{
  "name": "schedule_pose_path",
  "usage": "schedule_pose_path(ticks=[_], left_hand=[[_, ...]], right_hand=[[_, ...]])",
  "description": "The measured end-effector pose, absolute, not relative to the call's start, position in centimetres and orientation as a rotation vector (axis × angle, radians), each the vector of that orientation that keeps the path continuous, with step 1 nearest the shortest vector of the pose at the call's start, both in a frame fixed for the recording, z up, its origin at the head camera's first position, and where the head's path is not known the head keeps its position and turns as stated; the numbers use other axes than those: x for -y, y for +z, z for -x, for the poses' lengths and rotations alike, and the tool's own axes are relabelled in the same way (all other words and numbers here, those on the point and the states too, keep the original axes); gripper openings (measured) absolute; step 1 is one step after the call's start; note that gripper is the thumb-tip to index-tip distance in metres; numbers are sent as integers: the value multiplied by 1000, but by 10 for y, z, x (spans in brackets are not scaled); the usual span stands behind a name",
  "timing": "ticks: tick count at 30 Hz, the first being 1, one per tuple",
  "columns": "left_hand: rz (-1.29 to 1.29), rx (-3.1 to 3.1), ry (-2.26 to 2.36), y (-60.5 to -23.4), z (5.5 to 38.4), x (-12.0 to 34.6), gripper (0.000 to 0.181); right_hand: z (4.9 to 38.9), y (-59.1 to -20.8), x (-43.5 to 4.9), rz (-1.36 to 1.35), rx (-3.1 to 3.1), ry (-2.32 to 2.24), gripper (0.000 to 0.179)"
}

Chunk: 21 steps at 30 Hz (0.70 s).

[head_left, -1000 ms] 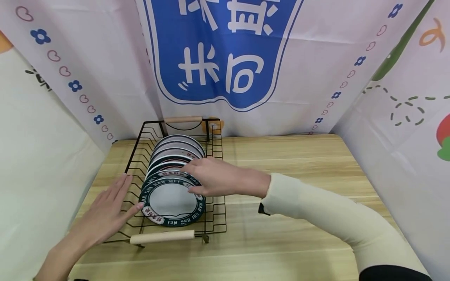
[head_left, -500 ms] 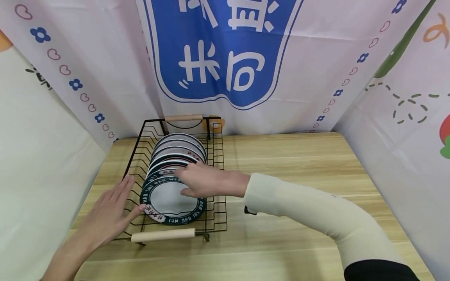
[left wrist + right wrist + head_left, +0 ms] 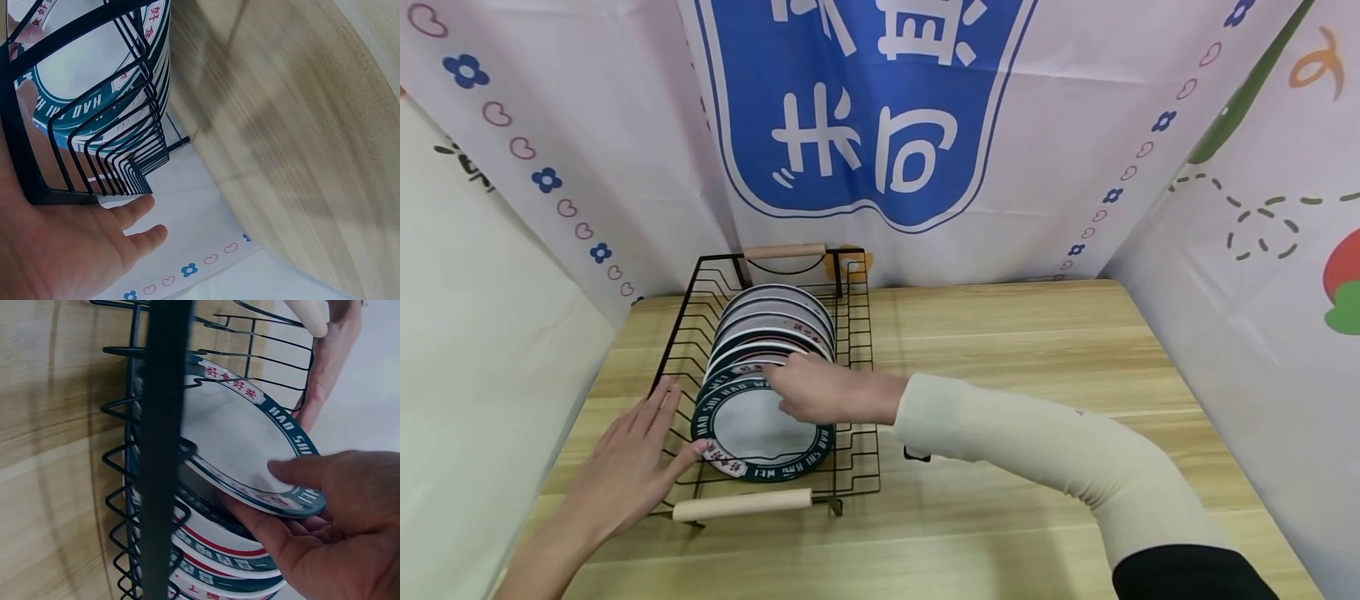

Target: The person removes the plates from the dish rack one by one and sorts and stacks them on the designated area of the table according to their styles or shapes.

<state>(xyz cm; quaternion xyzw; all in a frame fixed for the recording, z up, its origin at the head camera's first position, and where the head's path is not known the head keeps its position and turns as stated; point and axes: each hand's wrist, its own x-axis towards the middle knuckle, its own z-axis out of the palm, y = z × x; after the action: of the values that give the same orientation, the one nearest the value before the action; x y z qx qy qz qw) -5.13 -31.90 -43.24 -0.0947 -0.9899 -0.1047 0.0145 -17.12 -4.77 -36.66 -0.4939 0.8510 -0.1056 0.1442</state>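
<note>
A black wire dish rack [image 3: 859,467] with wooden handles holds a row of several plates standing on edge. The front plate [image 3: 767,425] has a white centre and a dark green rim with lettering. My right hand [image 3: 820,390] pinches this plate at its upper right edge. In the right wrist view, the thumb of the right hand [image 3: 362,519] lies on the plate's face and the fingers are behind it. My left hand [image 3: 628,467] rests on the rack's left rim with its fingers straight. The left wrist view shows the left palm [image 3: 69,244] against the black frame.
The rack stands on the left part of a light wooden table [image 3: 1000,350]. A pale cloth backdrop [image 3: 1060,100] with a blue sign rises behind it, and white cloth walls stand at both sides. More plates [image 3: 775,317] are ranked behind the front one.
My right hand has shifted slightly left along the front plate's upper edge, and the forearm has come left with it. The left hand stays on the rim.
</note>
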Motion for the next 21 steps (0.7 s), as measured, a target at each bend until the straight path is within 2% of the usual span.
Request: schedule_pose_path(ticks=[4,7,14,21], left_hand=[[305,3069,-321,-432,52,318,91],[311,3064,-314,-432,54,317,91],[297,3093,-311,-433,54,315,92],[329,3048,-297,-437,50,320,85]], right_hand=[[172,-370,46,1405,-2488,-330,27],[172,-371,44,1404,-2503,-368,22],[170,-375,35,1433,-2508,-446,19],[169,-371,26,1428,-2558,-550,19]])
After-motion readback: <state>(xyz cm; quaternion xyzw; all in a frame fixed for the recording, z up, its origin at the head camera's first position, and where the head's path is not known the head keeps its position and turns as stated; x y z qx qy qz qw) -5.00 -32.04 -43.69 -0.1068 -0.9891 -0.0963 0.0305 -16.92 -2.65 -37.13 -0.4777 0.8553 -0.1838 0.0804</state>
